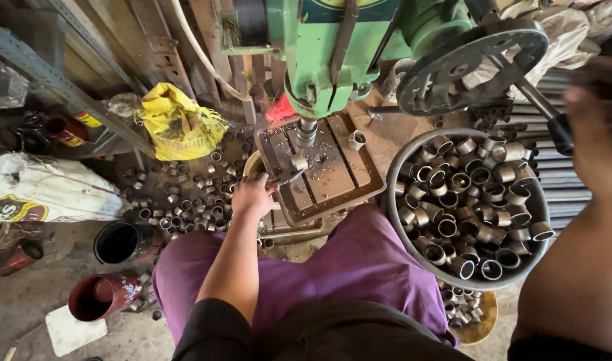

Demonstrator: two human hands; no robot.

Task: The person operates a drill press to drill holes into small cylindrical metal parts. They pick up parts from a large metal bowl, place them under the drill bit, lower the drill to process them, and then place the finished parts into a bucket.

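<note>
Head view: the left hand (251, 196) is clenched on the handles of pliers (284, 179), whose tips grip a short metal ring (299, 162) on the drill table (336, 180), just beyond the knuckles and under the drill chuck (305, 132). Little open room remains between ring and table edge. The right hand (597, 117), blurred, closes on the feed lever (550, 113). Below it sits a round basin (394, 200) full of rings, its rim touching the table's right edge.
</note>
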